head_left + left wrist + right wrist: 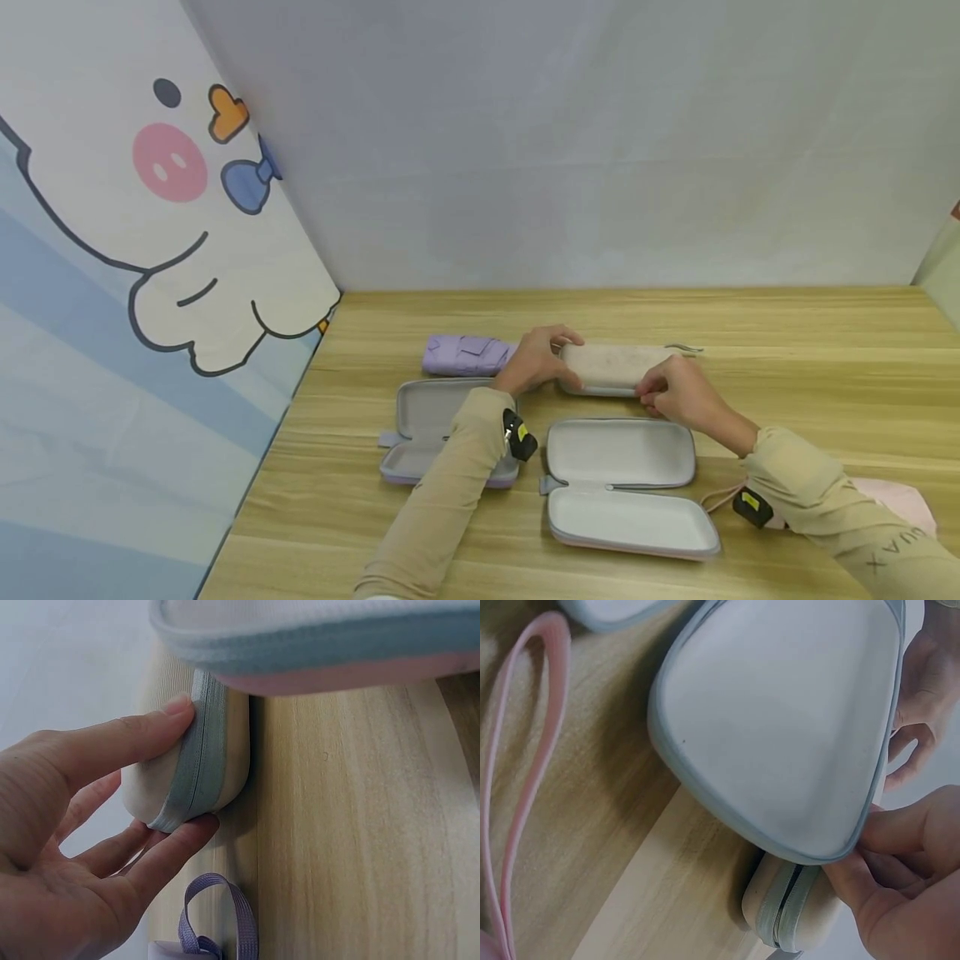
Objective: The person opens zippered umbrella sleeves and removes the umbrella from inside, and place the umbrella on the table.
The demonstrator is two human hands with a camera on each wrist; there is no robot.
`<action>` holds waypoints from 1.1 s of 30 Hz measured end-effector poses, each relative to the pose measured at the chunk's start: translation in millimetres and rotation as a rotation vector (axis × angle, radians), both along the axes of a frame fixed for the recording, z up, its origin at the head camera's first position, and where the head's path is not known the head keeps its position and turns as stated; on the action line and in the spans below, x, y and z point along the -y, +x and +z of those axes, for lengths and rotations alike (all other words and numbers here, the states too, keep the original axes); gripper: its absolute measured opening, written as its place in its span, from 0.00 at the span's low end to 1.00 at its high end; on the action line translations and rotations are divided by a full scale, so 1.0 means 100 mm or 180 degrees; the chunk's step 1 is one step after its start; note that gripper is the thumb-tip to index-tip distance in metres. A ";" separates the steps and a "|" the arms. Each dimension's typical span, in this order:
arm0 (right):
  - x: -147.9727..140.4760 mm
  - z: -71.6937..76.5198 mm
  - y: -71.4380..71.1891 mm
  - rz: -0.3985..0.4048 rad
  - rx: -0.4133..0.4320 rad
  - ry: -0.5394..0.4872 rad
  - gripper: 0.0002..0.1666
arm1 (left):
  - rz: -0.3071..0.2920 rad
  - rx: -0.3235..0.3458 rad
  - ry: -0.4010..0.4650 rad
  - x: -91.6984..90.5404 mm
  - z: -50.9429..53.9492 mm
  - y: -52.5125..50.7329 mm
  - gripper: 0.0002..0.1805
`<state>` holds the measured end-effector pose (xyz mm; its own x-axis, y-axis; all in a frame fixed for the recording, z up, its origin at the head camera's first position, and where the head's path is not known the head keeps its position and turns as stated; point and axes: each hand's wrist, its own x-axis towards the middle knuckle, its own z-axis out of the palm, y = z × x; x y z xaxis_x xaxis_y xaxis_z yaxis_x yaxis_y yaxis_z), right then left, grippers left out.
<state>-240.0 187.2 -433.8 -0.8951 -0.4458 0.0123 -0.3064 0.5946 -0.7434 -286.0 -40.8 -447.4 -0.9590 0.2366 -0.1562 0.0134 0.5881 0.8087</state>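
Note:
A beige zippered case (609, 364) lies closed-looking at the back of the table, with a grey-green zipper band (199, 750) round its side. My left hand (536, 358) holds its left end, the thumb on one face and the fingers round the other. At the front edge near its right end, my right hand (678, 392) pinches at the zipper; the fingers hide the pull itself. In the right wrist view a dark gap parts the zipper band (784, 904) at that end.
In front stands an open pink case (622, 450) with a pale lining. Left of it lies an open lavender case (442, 408), partly behind my left arm. A folded purple umbrella (465, 356) rests behind that. A pink cloth item (896, 500) with a strap lies under my right arm.

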 end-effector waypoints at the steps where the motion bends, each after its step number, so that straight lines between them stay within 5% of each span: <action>1: 0.00 0.00 0.00 -0.0002 0.0008 0.0000 0.07 | 0.0002 -0.0002 -0.0001 0.00 0.00 0.00 0.33; 33: 0.10 -0.04 -0.05 0.0145 -0.0330 0.0124 0.04 | 0.0056 0.0005 0.0063 0.00 -0.04 -0.04 0.32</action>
<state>-244.6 177.5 -437.4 -0.8688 -0.4878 0.0856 -0.4076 0.6061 -0.6830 -289.7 -40.4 -451.0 -0.9627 0.2228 -0.1532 0.0019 0.5722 0.8201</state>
